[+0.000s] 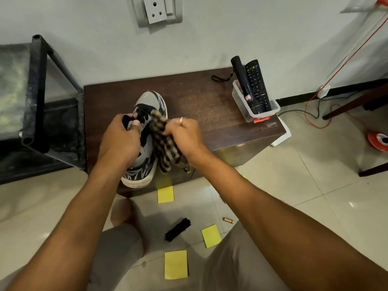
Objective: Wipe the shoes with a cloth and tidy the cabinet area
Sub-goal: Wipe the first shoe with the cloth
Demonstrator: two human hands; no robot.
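Even, fairly bright indoor light, soft, with no hard-edged shadows. The wooden cabinet point(210, 106) top has a pale grainy sheen toward its back, right of the sneaker point(147, 99). The glossy floor tiles point(315, 185) right of the cabinet carry small white glare spots. In front of the cabinet a soft dark shadow pools round the shoe brush point(178, 229). The checked cloth point(165, 148) gripped in the right hand point(184, 133) is slightly smeared. The left hand point(119, 139), gripping the sneaker, is crisp enough. Strong wide-angle bending: the metal rack point(37, 91) left of the cabinet and the wall socket point(156, 10) above it lean and curve. The forearms point(294, 227) in front of the cabinet look soft.
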